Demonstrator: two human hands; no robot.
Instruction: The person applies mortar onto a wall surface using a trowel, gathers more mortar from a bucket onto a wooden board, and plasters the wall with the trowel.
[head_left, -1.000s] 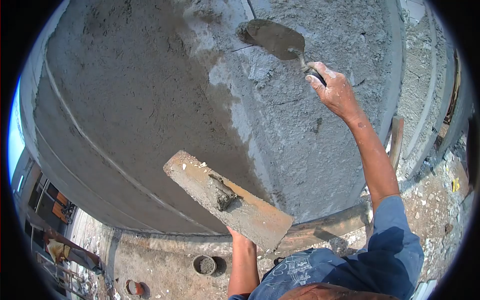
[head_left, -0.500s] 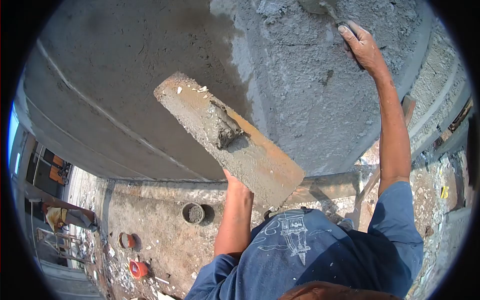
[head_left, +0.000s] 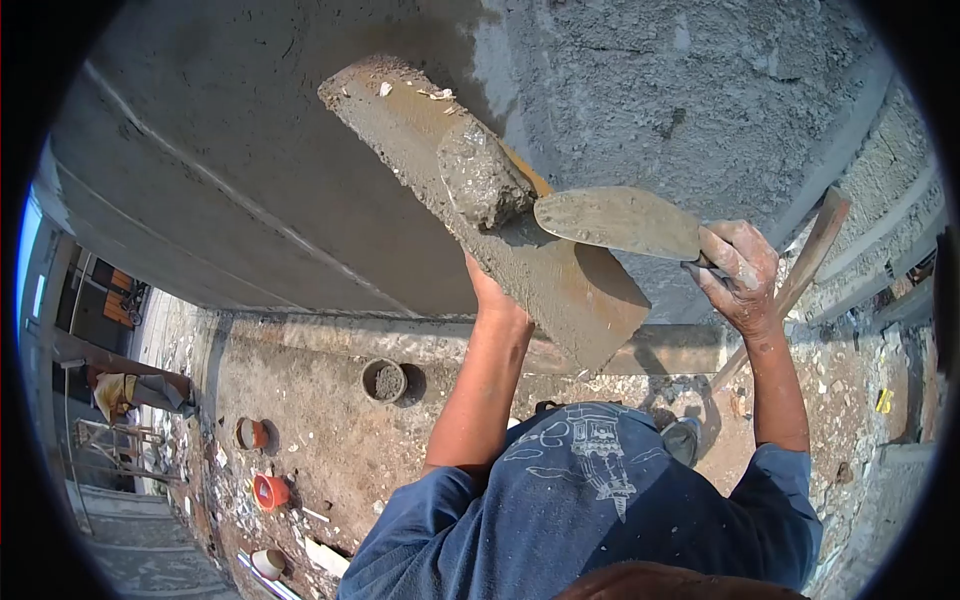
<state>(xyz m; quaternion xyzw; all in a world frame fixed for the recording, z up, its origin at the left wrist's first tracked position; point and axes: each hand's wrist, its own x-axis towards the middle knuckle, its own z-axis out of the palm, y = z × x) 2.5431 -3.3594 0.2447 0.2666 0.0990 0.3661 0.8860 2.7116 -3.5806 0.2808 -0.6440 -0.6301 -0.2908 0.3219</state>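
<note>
My left hand (head_left: pixel 494 298) is under a mortar-smeared board (head_left: pixel 595 315), holding it up at a slant before the wall; the board hides most of the fingers. A lump of wet mortar (head_left: pixel 485 175) sits on the board's upper half. In my right hand (head_left: pixel 742 275) is a trowel (head_left: pixel 620 220), gripped by its handle. Its blade points left over the board, with the tip close to the lump; whether they touch I cannot tell. Behind, the wall (head_left: pixel 650 95) is darker and smoother at left, rough and pale grey at right.
Below at left stand a mortar bucket (head_left: pixel 370 396), a red bucket (head_left: pixel 277 491) and another small bucket (head_left: pixel 259 433). A wooden plank (head_left: pixel 815 255) leans at right. A person (head_left: pixel 130 393) bends at far left. Rubble litters the ground.
My right hand has brought the trowel down from the upper wall to the board. The board has risen slightly and shifted right, with more of the mortar lump visible.
</note>
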